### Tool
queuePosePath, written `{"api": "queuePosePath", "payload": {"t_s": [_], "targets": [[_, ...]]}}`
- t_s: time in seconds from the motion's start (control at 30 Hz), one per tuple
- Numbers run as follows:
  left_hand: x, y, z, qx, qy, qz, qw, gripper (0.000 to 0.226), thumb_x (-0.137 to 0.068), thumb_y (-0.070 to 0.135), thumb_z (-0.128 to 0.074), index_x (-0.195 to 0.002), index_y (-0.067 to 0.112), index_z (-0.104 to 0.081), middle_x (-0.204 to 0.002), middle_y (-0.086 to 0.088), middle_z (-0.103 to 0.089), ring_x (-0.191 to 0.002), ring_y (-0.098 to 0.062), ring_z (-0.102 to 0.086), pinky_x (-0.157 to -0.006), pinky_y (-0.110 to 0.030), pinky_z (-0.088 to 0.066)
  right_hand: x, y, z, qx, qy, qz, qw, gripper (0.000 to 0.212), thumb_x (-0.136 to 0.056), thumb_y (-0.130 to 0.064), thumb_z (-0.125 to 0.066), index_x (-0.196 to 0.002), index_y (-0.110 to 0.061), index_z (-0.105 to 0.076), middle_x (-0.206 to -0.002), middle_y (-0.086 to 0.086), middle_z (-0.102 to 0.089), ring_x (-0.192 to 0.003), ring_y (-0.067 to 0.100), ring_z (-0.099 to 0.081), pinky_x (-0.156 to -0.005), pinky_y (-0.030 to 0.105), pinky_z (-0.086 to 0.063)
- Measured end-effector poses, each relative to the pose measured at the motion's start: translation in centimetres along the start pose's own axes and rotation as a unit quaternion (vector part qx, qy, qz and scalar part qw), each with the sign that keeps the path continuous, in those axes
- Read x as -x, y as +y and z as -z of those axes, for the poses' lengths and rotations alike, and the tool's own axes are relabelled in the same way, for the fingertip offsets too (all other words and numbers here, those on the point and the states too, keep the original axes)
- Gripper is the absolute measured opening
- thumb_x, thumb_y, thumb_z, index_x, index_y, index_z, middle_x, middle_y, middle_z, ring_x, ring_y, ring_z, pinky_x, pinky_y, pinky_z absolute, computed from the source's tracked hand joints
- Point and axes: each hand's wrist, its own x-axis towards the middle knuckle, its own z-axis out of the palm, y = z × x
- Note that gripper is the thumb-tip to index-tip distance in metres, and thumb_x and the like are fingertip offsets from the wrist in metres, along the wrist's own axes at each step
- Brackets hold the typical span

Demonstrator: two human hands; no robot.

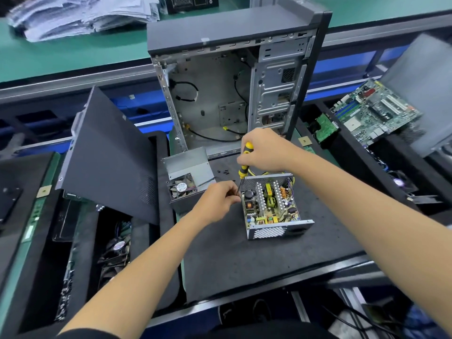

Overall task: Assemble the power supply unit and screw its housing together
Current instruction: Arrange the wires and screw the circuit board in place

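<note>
Head view looks down on a dark work mat [244,253] where an open power supply [271,204] sits, its circuit board and metal fins exposed between perforated end walls. The right hand [265,149] is curled round the top of a yellow-and-black screwdriver [245,159], which stands nearly upright with its thin shaft running down toward the left rear corner of the power supply. The left hand [217,200] is just beside that corner, its fingers bent and pinching at the lower part of the shaft; whether a screw sits under the fingertips cannot be made out.

Left of the power supply, apart from it, the housing cover [188,176] lies on the mat with its grey inside facing up and a small fan [182,187] mounted in it. A few small dark screws [223,171] lie on the mat between the cover and the screwdriver.

Behind the mat stands an empty computer case [234,94] with its side open and loose cables inside. A dark side panel [110,155] leans at the left, and a green motherboard [374,113] lies at the right.
</note>
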Motion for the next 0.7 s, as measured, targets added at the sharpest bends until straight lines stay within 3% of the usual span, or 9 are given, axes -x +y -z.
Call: {"api": "queuePosePath", "payload": {"t_s": [0.23, 0.4, 0.57, 0.7], "targets": [[0.5, -1.7, -2.4, -0.063, -0.030, -0.038, 0.997, 0.009, -0.090, 0.008, -0.061, -0.084, 0.012, -0.056, -0.088, -0.001, -0.061, -0.084, -0.020, -0.056, -0.071, -0.026, -0.039, 1.1, 0.7, -1.0, 0.075, -0.080, 0.006, 0.994, 0.021, -0.090, -0.031, -0.059, -0.086, -0.010, -0.060, -0.066, 0.006, -0.062, -0.048, 0.016, -0.053, -0.046, 0.026, -0.041], [0.4, -2.6, -4.2, -0.101, -0.085, -0.053, 0.990, 0.015, -0.090, 0.017, -0.063, -0.086, 0.005, -0.055, -0.092, -0.009, -0.059, -0.086, -0.028, -0.054, -0.078, -0.036, -0.041, 2.1, 1.5, -3.0, 0.115, -0.108, 0.042, 0.987, 0.016, -0.091, -0.031, -0.057, -0.084, -0.017, -0.055, -0.070, -0.004, -0.050, -0.079, 0.017, -0.045, -0.052, 0.027, -0.033], [1.4, -3.4, -5.5, -0.069, -0.039, -0.090, 0.993, 0.013, -0.088, 0.014, -0.064, -0.084, 0.003, -0.058, -0.087, -0.009, -0.060, -0.081, -0.025, -0.054, -0.072, -0.031, -0.040, 2.5, 2.6, -4.3, 0.119, -0.104, 0.040, 0.987, 0.018, -0.090, -0.033, -0.057, -0.090, -0.016, -0.057, -0.072, -0.008, -0.046, -0.085, 0.016, -0.041, -0.058, 0.033, -0.031], [2.0, -3.8, -5.8, -0.033, 0.013, -0.075, 0.997, 0.010, -0.085, 0.013, -0.069, -0.087, 0.007, -0.061, -0.083, 0.000, -0.061, -0.076, -0.017, -0.052, -0.069, -0.025, -0.039, 2.7, 3.1, -4.7, 0.104, -0.106, 0.055, 0.987, 0.015, -0.090, -0.032, -0.058, -0.086, -0.018, -0.056, -0.066, -0.009, -0.045, -0.077, 0.014, -0.040, -0.065, 0.033, -0.036]]}}
